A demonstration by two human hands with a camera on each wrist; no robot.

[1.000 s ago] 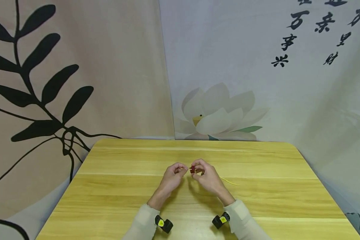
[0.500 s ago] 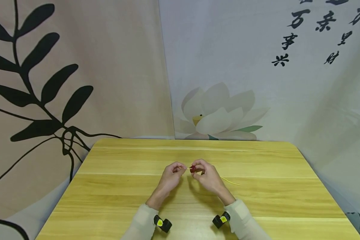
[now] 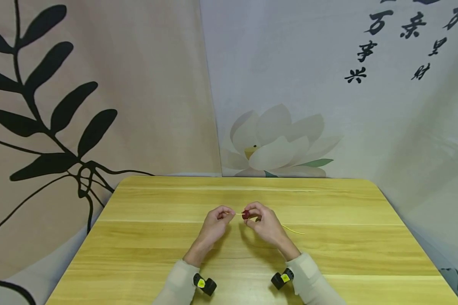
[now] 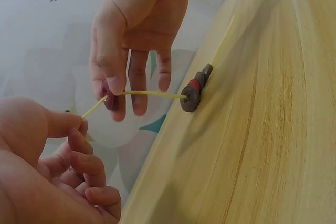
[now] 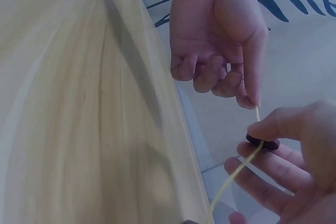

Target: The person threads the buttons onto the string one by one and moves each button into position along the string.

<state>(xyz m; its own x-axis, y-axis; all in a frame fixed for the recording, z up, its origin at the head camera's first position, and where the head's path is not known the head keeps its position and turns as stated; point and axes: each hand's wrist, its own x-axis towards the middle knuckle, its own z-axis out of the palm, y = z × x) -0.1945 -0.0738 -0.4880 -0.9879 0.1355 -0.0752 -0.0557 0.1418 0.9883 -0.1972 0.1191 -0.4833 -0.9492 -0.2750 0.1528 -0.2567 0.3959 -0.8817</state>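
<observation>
Over the table my left hand pinches the end of a thin yellow cord between thumb and forefinger. Facing it, my right hand holds a dark red button between thumb and fingertips. The cord passes through this button, with a short taut stretch between it and the left hand. Beyond the right hand the cord runs on to a row of strung buttons, grey-brown with a red one among them, seen in the left wrist view. The cord's tail shows to the right of my right hand.
The wooden table spreads beneath both hands, its far edge against a printed cloth backdrop with leaves, a flower and characters. Black wrist cameras are strapped over pale sleeves.
My left hand has drawn slightly left, away from the button, and more cord shows between them. The right hand stays nearly in place, still holding the button.
</observation>
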